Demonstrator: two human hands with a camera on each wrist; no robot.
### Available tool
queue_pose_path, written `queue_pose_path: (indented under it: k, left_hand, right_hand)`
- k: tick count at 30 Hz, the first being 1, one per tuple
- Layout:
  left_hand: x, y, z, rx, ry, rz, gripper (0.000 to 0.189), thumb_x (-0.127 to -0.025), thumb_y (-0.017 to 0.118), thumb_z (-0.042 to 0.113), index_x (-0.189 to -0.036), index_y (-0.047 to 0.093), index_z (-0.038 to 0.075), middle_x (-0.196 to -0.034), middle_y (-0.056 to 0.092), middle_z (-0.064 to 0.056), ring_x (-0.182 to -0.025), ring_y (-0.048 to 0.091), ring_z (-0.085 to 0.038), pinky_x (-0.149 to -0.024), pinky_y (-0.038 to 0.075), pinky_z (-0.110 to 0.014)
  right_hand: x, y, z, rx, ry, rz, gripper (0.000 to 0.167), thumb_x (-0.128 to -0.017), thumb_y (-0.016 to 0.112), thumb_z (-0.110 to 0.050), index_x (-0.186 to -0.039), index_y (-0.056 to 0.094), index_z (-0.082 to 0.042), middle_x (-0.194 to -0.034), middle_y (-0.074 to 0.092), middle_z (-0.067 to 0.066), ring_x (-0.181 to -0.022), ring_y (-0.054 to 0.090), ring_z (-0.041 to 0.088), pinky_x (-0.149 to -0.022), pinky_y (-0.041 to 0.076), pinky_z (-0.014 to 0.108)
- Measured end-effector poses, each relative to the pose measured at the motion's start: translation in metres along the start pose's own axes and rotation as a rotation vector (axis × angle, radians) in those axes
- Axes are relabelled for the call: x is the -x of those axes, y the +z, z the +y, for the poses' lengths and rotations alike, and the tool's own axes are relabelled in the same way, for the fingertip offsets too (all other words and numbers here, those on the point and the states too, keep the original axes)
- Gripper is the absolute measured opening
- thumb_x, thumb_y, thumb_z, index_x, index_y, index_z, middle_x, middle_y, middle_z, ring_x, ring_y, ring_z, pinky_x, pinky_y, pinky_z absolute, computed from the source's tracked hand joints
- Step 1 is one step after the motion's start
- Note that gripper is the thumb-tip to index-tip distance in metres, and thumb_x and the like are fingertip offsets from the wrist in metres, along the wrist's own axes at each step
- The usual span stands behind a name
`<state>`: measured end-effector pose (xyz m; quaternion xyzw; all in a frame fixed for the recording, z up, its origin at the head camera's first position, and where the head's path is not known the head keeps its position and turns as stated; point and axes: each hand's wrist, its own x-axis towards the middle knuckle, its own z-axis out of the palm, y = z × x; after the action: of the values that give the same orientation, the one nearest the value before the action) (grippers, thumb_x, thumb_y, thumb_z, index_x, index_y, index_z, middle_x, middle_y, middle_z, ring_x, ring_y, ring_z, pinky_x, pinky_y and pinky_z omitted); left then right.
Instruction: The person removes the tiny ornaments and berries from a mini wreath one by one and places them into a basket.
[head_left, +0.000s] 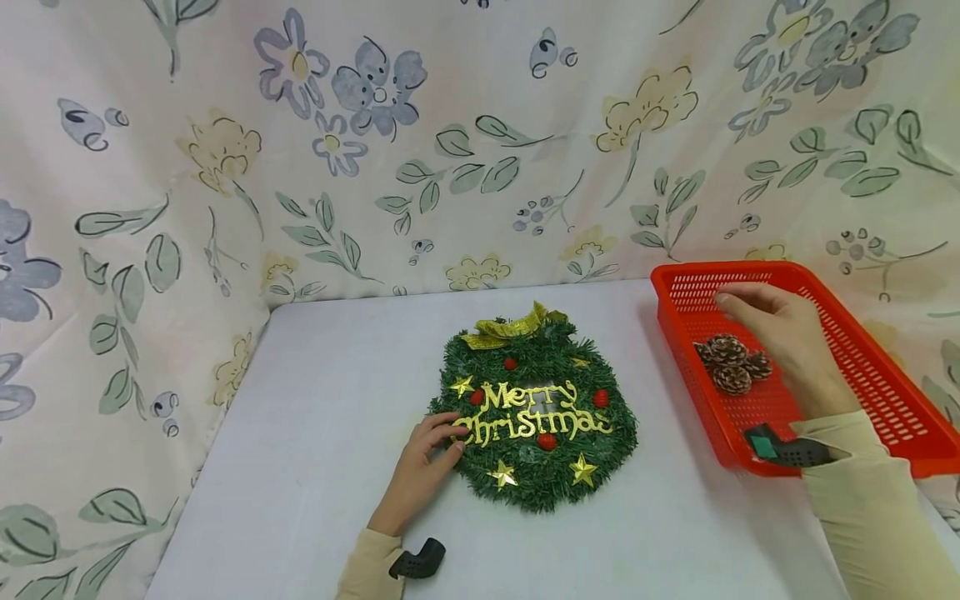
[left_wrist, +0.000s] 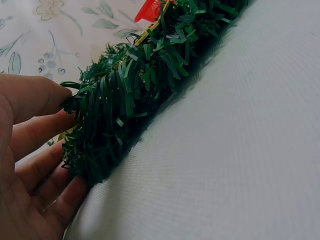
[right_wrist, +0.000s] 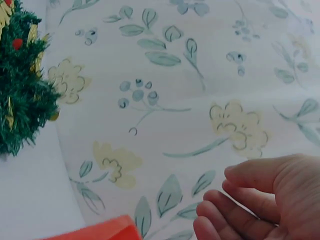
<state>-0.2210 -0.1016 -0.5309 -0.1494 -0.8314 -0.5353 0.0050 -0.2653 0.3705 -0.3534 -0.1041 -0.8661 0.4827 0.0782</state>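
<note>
A green tinsel wreath lies on the white table, with a gold "Merry Christmas" sign, gold stars, red berries and a gold bow. At its left edge rests my left hand, relaxed fingers spread and tips touching the tinsel; the left wrist view shows the fingertips against the wreath edge. Above the red basket hovers my right hand, fingers loosely bent with nothing visible between them. Several pine cones lie in the basket below and left of that hand.
The basket stands at the table's right side, its rim also in the right wrist view. Behind the table hangs a floral curtain, which also covers the left side. White tabletop extends left of the wreath.
</note>
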Motion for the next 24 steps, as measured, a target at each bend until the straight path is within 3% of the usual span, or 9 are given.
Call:
queue_pose_path:
  k: [3, 11, 17, 24]
  left_hand:
    - [0.0, 0.0, 0.0, 0.003, 0.006, -0.002, 0.021, -0.101, 0.065, 0.025, -0.121, 0.071, 0.027, -0.149, 0.052, 0.0, -0.143, 0.043, -0.028, -0.104, 0.045, -0.041]
    - [0.0, 0.0, 0.001, 0.0, 0.015, -0.005, 0.022, -0.101, 0.065, 0.025, -0.122, 0.071, 0.024, -0.15, 0.052, -0.002, -0.142, 0.044, -0.029, -0.103, 0.045, -0.041]
    - [0.0, -0.001, 0.002, 0.003, 0.017, -0.008, 0.023, -0.101, 0.065, 0.024, -0.123, 0.071, 0.023, -0.15, 0.051, -0.002, -0.143, 0.043, -0.029, -0.106, 0.045, -0.045]
    - [0.0, -0.001, 0.002, 0.0, 0.014, -0.005, 0.022, -0.101, 0.065, 0.023, -0.122, 0.071, 0.022, -0.15, 0.052, -0.002, -0.142, 0.044, -0.029, -0.103, 0.045, -0.04]
  right_hand:
    - [0.005, 0.003, -0.01, -0.006, -0.015, -0.009, 0.05, -0.097, 0.062, -0.052, -0.139, 0.061, -0.024, -0.104, 0.061, -0.034, -0.102, 0.055, -0.003, -0.087, 0.04, 0.024]
    - [0.022, 0.013, -0.031, -0.078, -0.124, -0.028, 0.047, -0.099, 0.065, -0.04, -0.139, 0.062, -0.016, -0.112, 0.065, -0.03, -0.108, 0.057, -0.002, -0.084, 0.044, 0.013]
    - [0.03, 0.025, -0.043, -0.115, -0.202, -0.053, 0.041, -0.1, 0.065, -0.032, -0.136, 0.064, -0.011, -0.112, 0.07, -0.025, -0.105, 0.063, 0.0, -0.085, 0.049, 0.011]
    - [0.037, 0.039, -0.052, -0.153, -0.262, -0.09, 0.035, -0.101, 0.065, -0.026, -0.131, 0.066, -0.009, -0.111, 0.072, -0.022, -0.104, 0.065, -0.001, -0.085, 0.051, 0.01]
